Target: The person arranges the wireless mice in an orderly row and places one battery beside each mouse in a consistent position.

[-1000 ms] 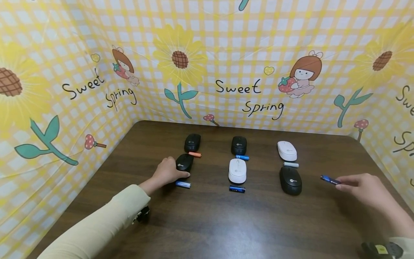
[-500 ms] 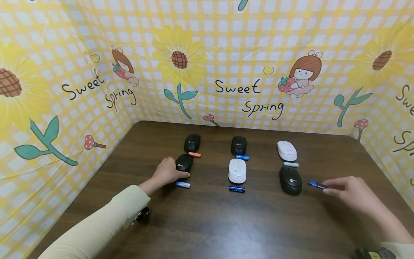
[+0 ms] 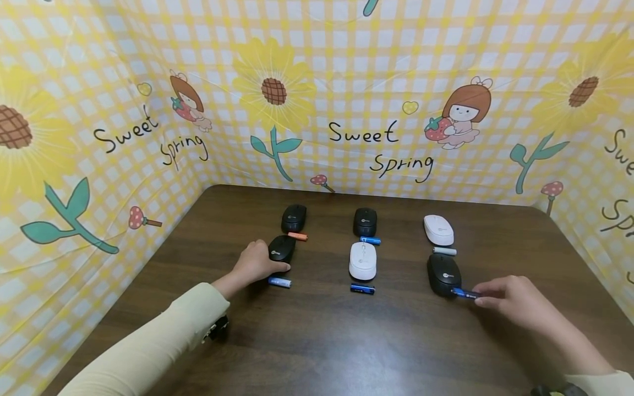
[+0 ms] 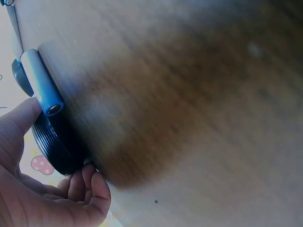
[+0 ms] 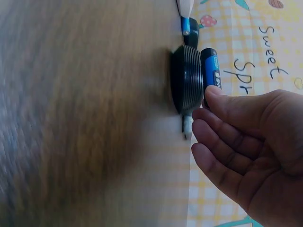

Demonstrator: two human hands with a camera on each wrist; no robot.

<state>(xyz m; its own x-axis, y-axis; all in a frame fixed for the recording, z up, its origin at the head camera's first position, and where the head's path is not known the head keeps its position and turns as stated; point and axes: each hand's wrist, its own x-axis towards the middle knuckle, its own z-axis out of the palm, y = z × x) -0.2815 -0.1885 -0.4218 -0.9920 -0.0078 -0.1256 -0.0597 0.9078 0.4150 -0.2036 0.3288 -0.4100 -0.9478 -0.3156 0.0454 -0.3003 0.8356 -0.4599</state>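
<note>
My left hand (image 3: pixel 255 262) grips a black mouse (image 3: pixel 282 248) at the left of the table, thumb along its near side and fingers round its far side. In front of that mouse lies a light-blue battery (image 3: pixel 279 282), which also shows close to the thumb in the left wrist view. Between thumb and fingertips my right hand (image 3: pixel 515 300) pinches the end of a dark-blue battery (image 3: pixel 465 293). Its free end overlaps the near right edge of another black mouse (image 3: pixel 443 273) in the head view. The right wrist view shows this battery (image 5: pixel 210 71) above the ribbed mouse side (image 5: pixel 191 80).
Behind stand two black mice, one at left (image 3: pixel 294 218) and one mid-table (image 3: pixel 365 221), and a white mouse (image 3: pixel 438 230). A second white mouse (image 3: pixel 363 260) sits centrally. Orange (image 3: pixel 298 236), blue (image 3: pixel 370 241), grey (image 3: pixel 444 251) and dark-blue batteries (image 3: pixel 362 289) lie among them. Patterned cloth surrounds the table.
My right hand has moved left and slightly nearer with the dark-blue battery, from right of the front black mouse to its near edge. My left hand has stayed on its mouse.
</note>
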